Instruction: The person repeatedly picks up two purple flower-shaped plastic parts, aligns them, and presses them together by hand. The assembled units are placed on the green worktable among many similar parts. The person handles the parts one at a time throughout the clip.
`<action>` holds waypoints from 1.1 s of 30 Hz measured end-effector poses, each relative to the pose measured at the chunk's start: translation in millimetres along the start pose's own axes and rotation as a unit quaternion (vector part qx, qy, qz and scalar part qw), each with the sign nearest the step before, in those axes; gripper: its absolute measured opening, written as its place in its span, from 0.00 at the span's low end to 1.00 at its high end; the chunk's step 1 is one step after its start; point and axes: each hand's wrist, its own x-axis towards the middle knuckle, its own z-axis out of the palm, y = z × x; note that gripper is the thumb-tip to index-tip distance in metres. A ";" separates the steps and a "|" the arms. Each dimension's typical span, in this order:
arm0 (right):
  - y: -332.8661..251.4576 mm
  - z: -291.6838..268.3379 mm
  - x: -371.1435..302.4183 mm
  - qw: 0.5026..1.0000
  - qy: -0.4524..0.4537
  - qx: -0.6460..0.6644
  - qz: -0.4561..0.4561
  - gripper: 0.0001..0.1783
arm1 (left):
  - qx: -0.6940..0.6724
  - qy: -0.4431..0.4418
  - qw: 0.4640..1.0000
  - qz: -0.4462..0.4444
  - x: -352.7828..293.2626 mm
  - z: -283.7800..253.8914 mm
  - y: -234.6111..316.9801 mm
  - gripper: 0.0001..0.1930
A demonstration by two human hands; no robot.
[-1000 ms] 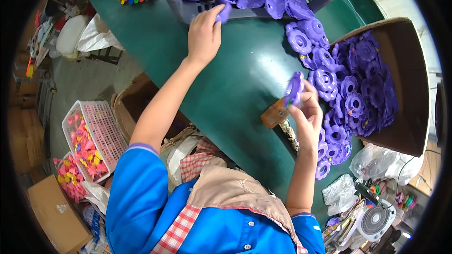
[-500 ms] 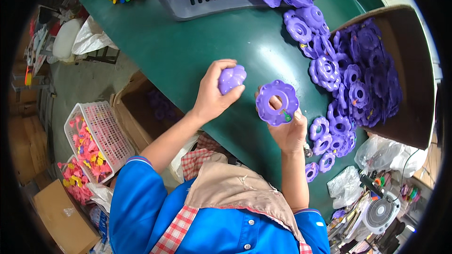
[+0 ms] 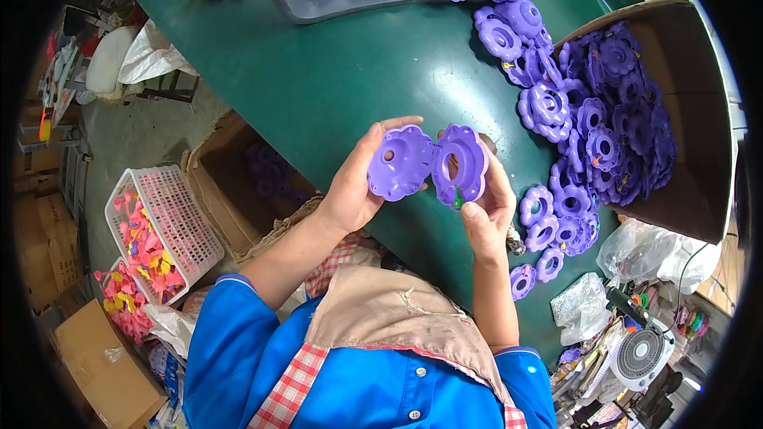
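My left hand grips a purple flower-shaped plastic cup, its hollow side with a small central hole turned up toward me. In my right hand is a purple flower-shaped ring with a wide round opening, tilted on edge. A small green piece sits at the ring's lower rim, close to my right thumb. The two purple parts are side by side, their scalloped edges meeting or nearly so. Fingers behind both parts are mostly hidden.
Purple rings lie in a heap along the green table's right side, beside a cardboard box full of them. A dark crate of purple cups stands at the far edge. At left are an open carton and a white basket.
My left hand has turned the cup so its hollow side shows, and moved it right and down. My right hand has tilted the ring and brought it close to the cup.
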 end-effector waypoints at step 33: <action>-12.9 37.5 -10.5 0.844 -0.129 -0.512 -0.095 0.45 | 0.406 0.015 0.884 0.229 -9.8 5.6 -6.0 0.32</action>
